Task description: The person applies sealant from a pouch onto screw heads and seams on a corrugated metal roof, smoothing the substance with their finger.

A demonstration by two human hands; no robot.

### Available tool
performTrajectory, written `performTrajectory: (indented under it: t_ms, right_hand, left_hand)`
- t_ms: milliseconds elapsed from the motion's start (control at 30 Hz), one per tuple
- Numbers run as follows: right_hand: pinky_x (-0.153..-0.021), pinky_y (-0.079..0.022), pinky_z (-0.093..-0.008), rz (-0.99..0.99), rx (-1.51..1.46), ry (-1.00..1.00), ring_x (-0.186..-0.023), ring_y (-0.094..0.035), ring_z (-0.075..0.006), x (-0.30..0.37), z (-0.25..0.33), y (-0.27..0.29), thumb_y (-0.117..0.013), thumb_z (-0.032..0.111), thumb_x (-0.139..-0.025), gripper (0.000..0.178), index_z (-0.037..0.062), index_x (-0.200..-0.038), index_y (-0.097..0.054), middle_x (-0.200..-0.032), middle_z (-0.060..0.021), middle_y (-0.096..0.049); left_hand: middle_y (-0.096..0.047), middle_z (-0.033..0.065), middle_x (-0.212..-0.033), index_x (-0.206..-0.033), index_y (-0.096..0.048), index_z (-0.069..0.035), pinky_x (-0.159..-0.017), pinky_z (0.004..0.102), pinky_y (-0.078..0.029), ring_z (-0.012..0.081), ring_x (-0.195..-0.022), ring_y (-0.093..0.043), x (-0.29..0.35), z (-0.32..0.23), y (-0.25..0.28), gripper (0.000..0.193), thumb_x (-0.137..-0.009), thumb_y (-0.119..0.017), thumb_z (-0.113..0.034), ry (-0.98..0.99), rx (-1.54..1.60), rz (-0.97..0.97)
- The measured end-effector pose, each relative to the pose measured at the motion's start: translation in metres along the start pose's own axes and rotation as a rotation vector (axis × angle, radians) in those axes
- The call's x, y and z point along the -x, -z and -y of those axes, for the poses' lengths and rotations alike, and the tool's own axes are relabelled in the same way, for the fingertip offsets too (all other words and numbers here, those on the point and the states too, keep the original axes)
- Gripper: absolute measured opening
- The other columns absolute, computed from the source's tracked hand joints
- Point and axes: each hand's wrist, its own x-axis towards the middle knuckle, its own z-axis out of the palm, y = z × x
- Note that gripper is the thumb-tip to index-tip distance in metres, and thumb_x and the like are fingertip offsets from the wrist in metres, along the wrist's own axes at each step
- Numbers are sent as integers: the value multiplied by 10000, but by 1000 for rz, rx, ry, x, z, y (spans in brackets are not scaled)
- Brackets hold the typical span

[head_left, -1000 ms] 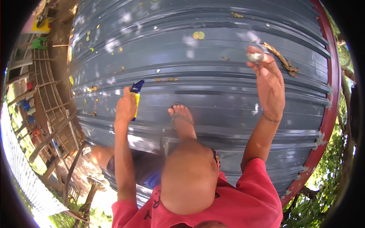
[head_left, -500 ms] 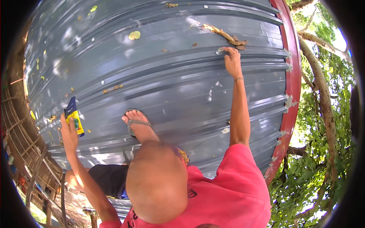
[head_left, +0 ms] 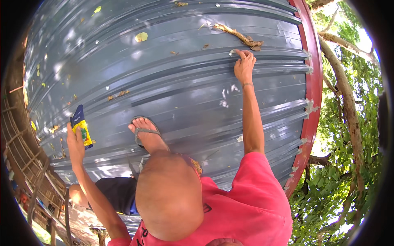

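Note:
My left hand (head_left: 75,143) is closed around a blue and yellow pouch (head_left: 85,132) at the left side of a dark grey corrugated metal roof (head_left: 176,96). Farther away and to the right, my right hand (head_left: 245,64) reaches over a raised rib. Its index finger is stretched to a screw head (head_left: 231,53) that has pale, shiny sealant on it. The fingertip touches the edge of this blob, while the other fingers are loosely bent, with nothing visible in them.
A piece of dry bark (head_left: 238,35) lies just beyond my right hand. Yellow leaves (head_left: 141,37) are scattered about. My sandalled foot (head_left: 145,133) stands on the sheet. A red edge trim (head_left: 310,90) with grey sealant smears borders the right side; tree branches (head_left: 342,82) rise past it.
My right hand has swung slightly left around the screw head, its fingertip working at the sealant. My left hand keeps the pouch in nearly the same place. The whole view has shifted a little.

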Motion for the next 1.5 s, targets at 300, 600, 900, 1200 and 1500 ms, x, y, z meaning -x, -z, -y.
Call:
performTrajectory:
  t_ms: [300,600,900,1200,1500]
  right_hand:
    - [-1108,-315,-518,-224,198,-5,-1278,-427,-414,41,33,-31,-565,-58,-808,672,112,-1454,-499,-1495,-232,-410]
    - [-1125,-312,-521,-242,294,-133,-1379,-378,-466,47,68,-45,-561,-30,-828,606,-12,-1429,-488,-1516,-323,-357]
    - [-1142,-328,-523,-302,-219,-260,-1367,-378,-444,60,51,-4,-541,-35,-859,456,23,-1307,-603,-1475,-304,-366]
    - [-1162,-276,-557,-171,135,-5,-1422,-319,-433,17,28,6,-602,-21,-826,522,203,-1291,-682,-1513,-227,-387]
    - [-1183,-231,-565,-96,325,165,-1442,-301,-429,6,13,15,-623,-8,-813,535,252,-1274,-701,-1539,-193,-388]
  left_hand:
    - [-654,231,-1108,-1441,-431,-5,-863,403,-489,319,-941,-643,12,5,4,415,-1066,-482,-175,39,71,22]
    - [-643,214,-1114,-1395,-459,-4,-864,385,-493,297,-954,-638,26,-16,1,375,-1062,-480,-174,29,152,3]
    - [-648,153,-1075,-1377,-451,16,-847,373,-492,241,-922,-624,43,-8,2,365,-1062,-478,-166,114,267,12]
    - [-611,139,-1192,-1432,-438,10,-977,338,-436,200,-1053,-561,50,12,16,408,-1059,-468,-152,210,261,24]
    - [-616,135,-1172,-1418,-452,8,-951,333,-442,204,-1024,-559,47,-2,18,398,-1062,-470,-169,179,184,35]
